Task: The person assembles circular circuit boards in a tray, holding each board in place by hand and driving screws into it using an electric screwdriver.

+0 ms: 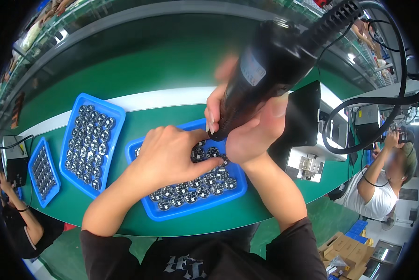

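My right hand (258, 123) is wrapped round a black electric screwdriver (270, 60), held tilted with its lower end over the far part of a blue tray (156, 215). A thick cable runs from its upper end. Rows of small round black-and-silver parts (191, 197) fill the tray. My left hand (167, 151) rests across these parts, its thumb and index finger apart beside the screwdriver's lower end. The other left fingers are bent, their tips hidden. The screwdriver's very tip and whatever it touches are hidden too.
Two more blue trays of round parts, a large one (118, 135) and a smaller one (45, 203), lie left on the green table (228, 227). A metal device (307, 163) and a black panel stand right. Looped cable (328, 135) hangs there. A co-worker (373, 191) sits right, another left.
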The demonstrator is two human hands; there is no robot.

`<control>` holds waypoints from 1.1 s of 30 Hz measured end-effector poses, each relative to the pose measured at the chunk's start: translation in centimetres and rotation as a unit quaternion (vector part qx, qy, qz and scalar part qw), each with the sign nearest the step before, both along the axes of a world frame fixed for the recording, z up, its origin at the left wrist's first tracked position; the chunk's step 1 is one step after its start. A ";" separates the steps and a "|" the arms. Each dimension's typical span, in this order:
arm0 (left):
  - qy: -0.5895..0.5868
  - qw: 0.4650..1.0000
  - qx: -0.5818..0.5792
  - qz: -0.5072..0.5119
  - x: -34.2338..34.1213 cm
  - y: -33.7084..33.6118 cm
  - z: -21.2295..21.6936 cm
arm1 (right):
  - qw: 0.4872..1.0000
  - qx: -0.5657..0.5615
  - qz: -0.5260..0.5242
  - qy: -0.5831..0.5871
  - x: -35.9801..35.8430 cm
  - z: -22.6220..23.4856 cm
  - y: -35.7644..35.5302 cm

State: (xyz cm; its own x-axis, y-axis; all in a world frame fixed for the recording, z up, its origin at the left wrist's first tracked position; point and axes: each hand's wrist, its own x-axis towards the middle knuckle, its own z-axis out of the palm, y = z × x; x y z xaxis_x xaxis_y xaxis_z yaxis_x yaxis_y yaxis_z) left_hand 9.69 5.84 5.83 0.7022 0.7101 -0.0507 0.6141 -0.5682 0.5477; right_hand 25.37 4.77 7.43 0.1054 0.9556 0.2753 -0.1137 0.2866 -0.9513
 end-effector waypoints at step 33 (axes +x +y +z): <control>0.021 0.990 0.138 0.001 1.7 -3.2 0.9 | 0.975 0.158 -0.051 0.148 1.6 1.1 -4.6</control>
